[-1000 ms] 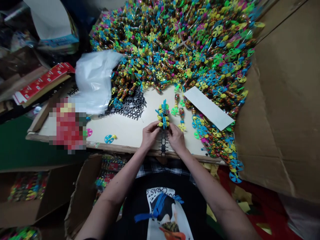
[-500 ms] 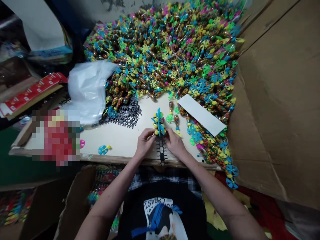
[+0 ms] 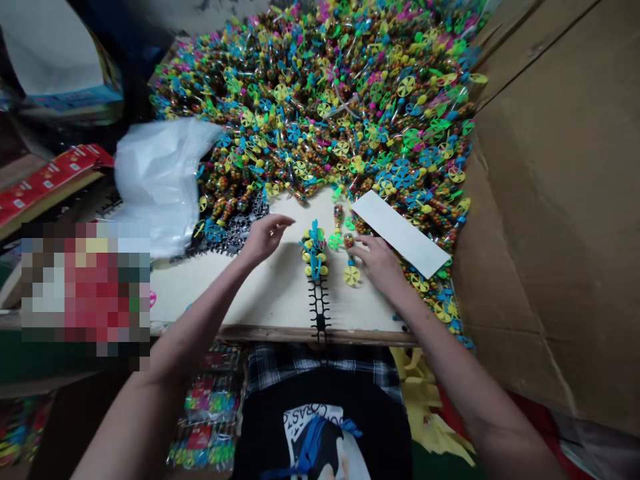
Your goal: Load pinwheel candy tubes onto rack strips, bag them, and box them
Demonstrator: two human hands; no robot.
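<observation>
My right hand has its fingertips closed on a clear tube of small coloured balls, which has a blue neck and a yellow fan. My left hand hovers near a pile of black plastic strips, fingers apart and nothing visible in them. Between the hands, a black ladder-like strip lies on the pale tabletop. Blue and yellow fan toys sit clustered at its far end. Another ball-filled tube with a green fan lies just beyond my right fingertips.
A large heap of similar fan toys covers the table's back and right. On its near edge rests a white card strip. Clear plastic bags lie at left, beside a red box. Cardboard walls the right side.
Both hands have let go of the toy cluster on the black strip. The left moved left towards the black strips; the right moved right onto a ball-filled tube. The view shifted slightly.
</observation>
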